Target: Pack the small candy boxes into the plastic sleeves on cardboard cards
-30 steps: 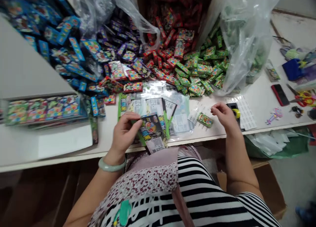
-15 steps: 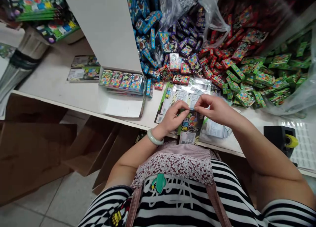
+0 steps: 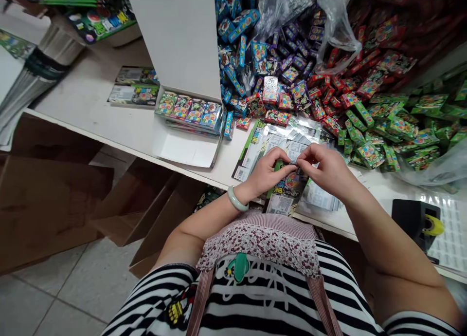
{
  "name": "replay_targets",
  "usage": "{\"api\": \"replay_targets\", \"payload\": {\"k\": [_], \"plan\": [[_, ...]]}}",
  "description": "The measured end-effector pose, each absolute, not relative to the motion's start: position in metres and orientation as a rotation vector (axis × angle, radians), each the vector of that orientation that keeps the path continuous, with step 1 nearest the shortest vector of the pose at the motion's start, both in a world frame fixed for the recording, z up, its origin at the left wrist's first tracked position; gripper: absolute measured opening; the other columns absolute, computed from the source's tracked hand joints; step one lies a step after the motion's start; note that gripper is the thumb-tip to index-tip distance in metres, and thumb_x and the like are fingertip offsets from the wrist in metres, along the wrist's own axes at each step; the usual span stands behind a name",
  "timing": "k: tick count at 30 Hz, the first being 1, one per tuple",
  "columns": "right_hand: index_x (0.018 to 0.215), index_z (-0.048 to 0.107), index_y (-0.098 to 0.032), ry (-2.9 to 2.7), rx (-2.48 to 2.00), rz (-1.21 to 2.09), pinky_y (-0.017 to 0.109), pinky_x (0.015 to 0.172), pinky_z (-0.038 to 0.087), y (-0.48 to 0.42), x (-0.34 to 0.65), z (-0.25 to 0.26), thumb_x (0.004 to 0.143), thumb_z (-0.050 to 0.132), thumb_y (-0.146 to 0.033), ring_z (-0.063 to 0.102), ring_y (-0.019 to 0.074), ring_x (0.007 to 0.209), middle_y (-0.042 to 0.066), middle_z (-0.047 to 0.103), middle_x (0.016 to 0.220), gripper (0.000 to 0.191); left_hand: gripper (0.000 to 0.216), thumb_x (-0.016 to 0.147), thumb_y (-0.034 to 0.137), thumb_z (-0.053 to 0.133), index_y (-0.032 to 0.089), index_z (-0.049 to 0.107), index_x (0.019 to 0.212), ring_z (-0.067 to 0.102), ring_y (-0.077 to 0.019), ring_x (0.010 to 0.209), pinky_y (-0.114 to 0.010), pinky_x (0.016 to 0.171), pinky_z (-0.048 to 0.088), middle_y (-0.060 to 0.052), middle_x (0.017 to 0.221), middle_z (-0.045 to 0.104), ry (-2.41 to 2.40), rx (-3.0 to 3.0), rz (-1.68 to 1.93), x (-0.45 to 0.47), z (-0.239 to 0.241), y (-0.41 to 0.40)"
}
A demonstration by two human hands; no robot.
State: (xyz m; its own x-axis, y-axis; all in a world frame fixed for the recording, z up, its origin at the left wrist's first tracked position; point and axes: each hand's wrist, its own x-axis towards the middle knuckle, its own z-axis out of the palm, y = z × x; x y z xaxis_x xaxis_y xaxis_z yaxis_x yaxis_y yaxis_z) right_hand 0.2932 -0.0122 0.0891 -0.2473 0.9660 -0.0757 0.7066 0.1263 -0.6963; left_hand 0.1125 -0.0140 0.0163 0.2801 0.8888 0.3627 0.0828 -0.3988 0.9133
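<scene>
- Left hand (image 3: 268, 173) and right hand (image 3: 323, 168) pinch the top edge of a printed packet (image 3: 288, 192) together at lower centre, over the table (image 3: 109, 121) edge.
- Step, judged: working the packet's mouth.
- Next calls for a steady fingertip grip; green boxes (image 3: 368, 151) lie at right.

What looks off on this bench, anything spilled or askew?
The small boxes lie spilled in loose heaps across the table instead of stacked. Both hands pinch one printed packet, left hand and right hand, which overhangs the table's near edge.
</scene>
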Motion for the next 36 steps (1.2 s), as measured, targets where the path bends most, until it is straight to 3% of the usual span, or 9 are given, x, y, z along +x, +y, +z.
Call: {"api": "replay_targets", "payload": {"k": [4, 9, 13, 16, 19, 23, 26, 31, 36], "plan": [[0.073, 0.059, -0.023, -1.975, -1.631, 0.952, 0.030, 0.063, 0.041, -0.006, 0.294, 0.086, 0.078, 0.062, -0.033, 0.056, 0.0161, 0.064, 0.002, 0.066, 0.072, 0.012, 0.017, 0.089, 0.030, 0.069, 0.021, 0.054, 0.088, 0.057, -0.0124, 0.080, -0.028, 0.076, 0.048, 0.001, 0.084, 0.058, 0.860, 1.697, 1.255, 0.114, 0.018, -0.015], [0.072, 0.057, -0.022, -1.547, -1.541, 1.688, 0.027, 0.054, 0.040, 0.008, 0.297, 0.071, 0.063, 0.072, -0.045, 0.051, 0.0127, 0.055, -0.003, 0.058, 0.061, 0.029, 0.024, 0.088, 0.033, 0.070, 0.021, 0.055, 0.102, 0.061, -0.0147, 0.090, -0.030, 0.081, 0.052, -0.003, 0.096, 0.062, 0.893, 1.653, 1.240, 0.110, 0.015, -0.025], [0.071, 0.060, -0.021, -1.253, -1.510, 2.065, 0.026, 0.051, 0.043, 0.007, 0.299, 0.071, 0.060, 0.076, -0.044, 0.054, 0.0130, 0.055, -0.002, 0.060, 0.062, 0.030, 0.042, 0.087, 0.049, 0.068, 0.019, 0.059, 0.115, 0.067, -0.0186, 0.090, -0.033, 0.078, 0.057, -0.007, 0.103, 0.068, 0.778, 1.550, 0.891, 0.094, 0.009, -0.041], [0.081, 0.067, -0.023, -1.236, -1.466, 1.977, 0.026, 0.055, 0.047, 0.005, 0.306, 0.077, 0.062, 0.081, -0.044, 0.060, 0.0145, 0.063, 0.001, 0.068, 0.075, 0.031, 0.041, 0.091, 0.055, 0.062, 0.018, 0.064, 0.109, 0.070, -0.0202, 0.088, -0.035, 0.078, 0.060, -0.008, 0.098, 0.072, 0.694, 1.511, 0.878, 0.064, 0.020, -0.050], [0.086, 0.071, -0.026, -1.310, -1.422, 1.719, 0.029, 0.061, 0.051, 0.006, 0.316, 0.076, 0.063, 0.083, -0.053, 0.066, 0.0194, 0.079, 0.006, 0.073, 0.089, 0.038, 0.034, 0.092, 0.049, 0.065, 0.021, 0.064, 0.111, 0.072, -0.0208, 0.095, -0.037, 0.086, 0.060, -0.008, 0.106, 0.074, 0.916, 1.604, 1.176, 0.013, 0.051, -0.044], [0.083, 0.071, -0.028, -1.418, -1.453, 1.483, 0.035, 0.063, 0.054, 0.004, 0.321, 0.062, 0.061, 0.080, -0.067, 0.068, 0.0236, 0.079, 0.008, 0.073, 0.085, 0.046, 0.028, 0.096, 0.037, 0.058, 0.024, 0.062, 0.121, 0.066, -0.0225, 0.116, -0.043, 0.105, 0.052, -0.007, 0.123, 0.070, 1.434, 1.977, 1.568, -0.062, 0.081, -0.003], [0.085, 0.071, -0.027, -1.586, -1.450, 1.416, 0.037, 0.067, 0.056, -0.004, 0.314, 0.047, 0.066, 0.075, -0.070, 0.068, 0.0236, 0.077, 0.008, 0.074, 0.084, 0.047, 0.031, 0.097, 0.030, 0.048, 0.021, 0.062, 0.124, 0.057, -0.0240, 0.130, -0.047, 0.115, 0.042, -0.010, 0.131, 0.065, 1.662, 2.344, 1.308, -0.100, 0.068, 0.041], [0.090, 0.072, -0.025, -1.863, -1.430, 1.380, 0.039, 0.072, 0.057, -0.015, 0.310, 0.034, 0.077, 0.066, -0.065, 0.070, 0.0244, 0.079, 0.008, 0.076, 0.089, 0.042, 0.050, 0.085, 0.012, 0.044, 0.015, 0.059, 0.132, 0.042, -0.0277, 0.145, -0.055, 0.124, 0.022, -0.013, 0.146, 0.055, 1.868, 2.399, 0.671, -0.118, 0.021, 0.075], [0.093, 0.071, -0.024, -1.877, -1.543, 1.232, 0.040, 0.077, 0.057, 0.002, 0.331, 0.021, 0.083, 0.060, -0.055, 0.070, 0.0253, 0.084, 0.008, 0.076, 0.092, 0.035, 0.056, 0.088, 0.018, 0.049, 0.010, 0.047, 0.143, 0.030, -0.0279, 0.152, -0.058, 0.125, 0.015, -0.013, 0.156, 0.043, 1.691, 2.401, 0.684, -0.118, 0.014, 0.072]]}}
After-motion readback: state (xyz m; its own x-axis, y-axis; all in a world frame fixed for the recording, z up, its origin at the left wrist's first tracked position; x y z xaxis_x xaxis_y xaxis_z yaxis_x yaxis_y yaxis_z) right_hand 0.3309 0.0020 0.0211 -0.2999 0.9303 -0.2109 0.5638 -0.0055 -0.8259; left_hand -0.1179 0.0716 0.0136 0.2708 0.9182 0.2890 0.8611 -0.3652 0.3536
